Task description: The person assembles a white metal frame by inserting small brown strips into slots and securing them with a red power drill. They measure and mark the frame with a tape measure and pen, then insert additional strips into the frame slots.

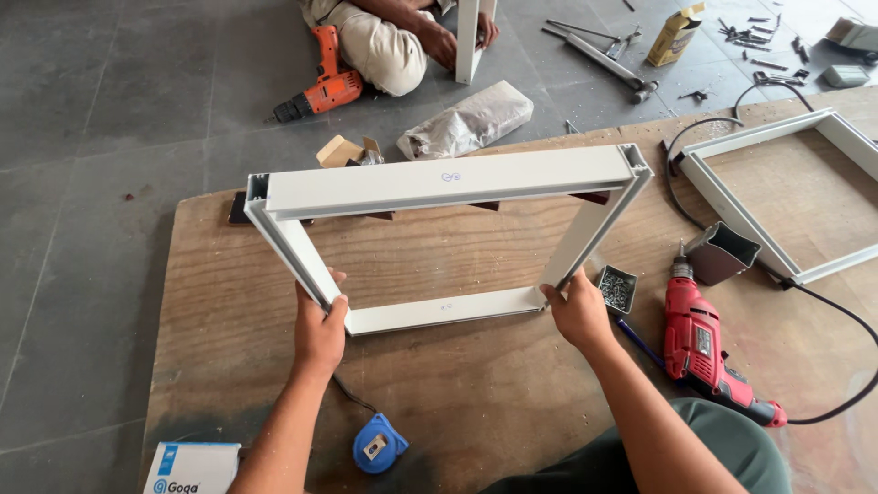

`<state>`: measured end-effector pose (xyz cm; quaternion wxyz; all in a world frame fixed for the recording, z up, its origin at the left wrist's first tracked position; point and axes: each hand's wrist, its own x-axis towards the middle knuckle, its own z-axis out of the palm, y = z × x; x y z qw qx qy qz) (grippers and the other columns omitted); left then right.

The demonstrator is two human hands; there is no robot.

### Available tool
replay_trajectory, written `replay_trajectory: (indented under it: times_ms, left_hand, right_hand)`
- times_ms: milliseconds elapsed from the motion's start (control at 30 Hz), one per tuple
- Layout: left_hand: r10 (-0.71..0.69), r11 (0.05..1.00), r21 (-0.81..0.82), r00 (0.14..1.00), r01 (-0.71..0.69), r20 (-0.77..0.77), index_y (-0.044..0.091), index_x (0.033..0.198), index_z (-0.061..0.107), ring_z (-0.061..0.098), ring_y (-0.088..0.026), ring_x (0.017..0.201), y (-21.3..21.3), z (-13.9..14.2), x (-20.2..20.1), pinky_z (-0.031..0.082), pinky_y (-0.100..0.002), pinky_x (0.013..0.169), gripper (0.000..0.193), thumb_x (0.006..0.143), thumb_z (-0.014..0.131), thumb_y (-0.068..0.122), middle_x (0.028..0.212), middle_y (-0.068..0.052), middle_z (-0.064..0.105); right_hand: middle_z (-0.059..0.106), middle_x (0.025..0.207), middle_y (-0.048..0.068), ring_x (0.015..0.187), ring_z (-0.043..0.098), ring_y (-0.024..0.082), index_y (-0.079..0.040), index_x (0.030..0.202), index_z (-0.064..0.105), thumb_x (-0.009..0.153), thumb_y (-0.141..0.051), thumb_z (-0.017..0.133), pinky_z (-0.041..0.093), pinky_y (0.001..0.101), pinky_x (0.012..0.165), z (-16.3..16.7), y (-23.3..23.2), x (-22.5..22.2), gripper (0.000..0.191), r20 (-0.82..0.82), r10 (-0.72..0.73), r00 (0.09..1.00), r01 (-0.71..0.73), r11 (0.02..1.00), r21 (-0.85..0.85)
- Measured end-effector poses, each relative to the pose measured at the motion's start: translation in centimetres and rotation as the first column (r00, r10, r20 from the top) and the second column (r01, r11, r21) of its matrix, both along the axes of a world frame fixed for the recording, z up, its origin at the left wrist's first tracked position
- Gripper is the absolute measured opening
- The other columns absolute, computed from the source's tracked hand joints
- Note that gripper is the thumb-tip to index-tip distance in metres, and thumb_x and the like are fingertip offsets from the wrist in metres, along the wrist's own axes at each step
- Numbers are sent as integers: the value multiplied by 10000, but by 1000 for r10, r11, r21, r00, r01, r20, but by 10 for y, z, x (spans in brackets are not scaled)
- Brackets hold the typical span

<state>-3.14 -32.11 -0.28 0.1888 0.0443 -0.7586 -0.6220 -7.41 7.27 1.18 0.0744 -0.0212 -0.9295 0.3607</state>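
A white rectangular aluminium frame [439,180] stands tilted up on the plywood board [457,393], its near rail resting on the wood. My left hand [319,329] grips the frame's near left corner. My right hand [576,311] grips the near right corner. Both hands hold the frame up, with its far rail raised toward the camera.
A red corded drill [704,352] and a small box of screws [617,289] lie right of the frame. A second white frame [777,197] lies at the far right. A blue tape measure [378,444] sits near me. Another person [393,37] sits on the floor by an orange drill [320,87].
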Motion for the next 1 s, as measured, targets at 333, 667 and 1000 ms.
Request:
replay_trajectory:
  times_ms: [333,667,1000]
  left_hand:
    - [-29,1000,-10,998,30,59,42,1327,491,556,-217,1287,-4,-27,5,417,-363,1102,442,899,587,-13,1330,-108,621]
    - [-8,997,-79,987,20,160,40,1480,399,527,-246,1357,0,-23,11,422,-376,1093,707,843,704,57,1471,-139,546]
    - [277,906,-401,907,-137,317,33,1296,564,678,-348,1151,-5,-27,29,549,-454,964,635,739,826,190,1238,-203,672]
  right_hand:
    - [745,1152,156,1042,723,336,-88,1343,519,906,-199,726,556,441,894,-18,-1,1,497,115,-89,989,99,992,-81]
    - [760,1161,120,1093,742,285,-107,1311,562,865,-207,792,579,390,894,-13,-2,4,512,172,-86,981,107,987,-119]
    - [629,1365,149,1208,661,286,-118,1441,440,678,133,588,600,395,855,-19,21,7,817,60,-58,997,71,966,-250]
